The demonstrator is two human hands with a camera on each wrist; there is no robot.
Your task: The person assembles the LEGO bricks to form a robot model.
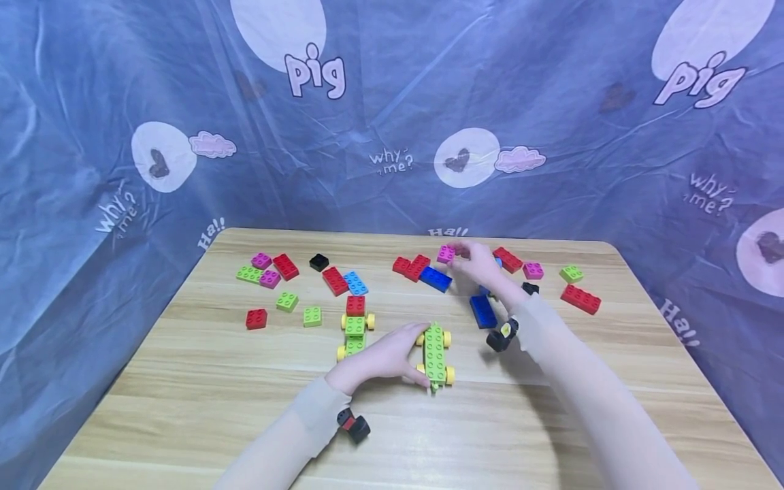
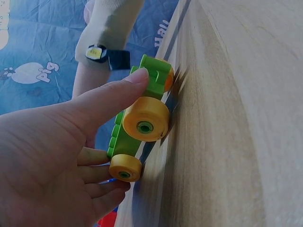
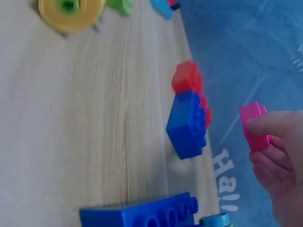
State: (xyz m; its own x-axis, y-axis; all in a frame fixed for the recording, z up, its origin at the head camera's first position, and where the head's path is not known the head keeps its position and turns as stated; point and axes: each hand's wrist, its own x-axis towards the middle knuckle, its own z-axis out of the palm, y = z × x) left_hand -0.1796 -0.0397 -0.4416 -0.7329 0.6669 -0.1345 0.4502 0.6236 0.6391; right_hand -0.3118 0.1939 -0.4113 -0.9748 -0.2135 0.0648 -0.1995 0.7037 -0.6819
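My left hand (image 1: 392,354) grips a green toy car base (image 1: 434,354) with yellow wheels, thumb at its near end and fingers by the far end. In the left wrist view the thumb lies on the green end of the car base (image 2: 124,137), just above a yellow wheel. At the back of the table my right hand (image 1: 480,264) pinches a pink building brick (image 1: 446,254) between thumb and fingers. The right wrist view shows that pink brick (image 3: 254,126) held with its studs turned toward the palm.
A second wheeled base (image 1: 354,327) stands left, a red brick (image 1: 356,305) at its far end. Blue bricks (image 1: 483,312) lie near the right forearm, and red bricks (image 1: 419,267) near the back edge. Several loose bricks spread over both sides. A patterned blue cloth (image 1: 380,197) hangs behind.
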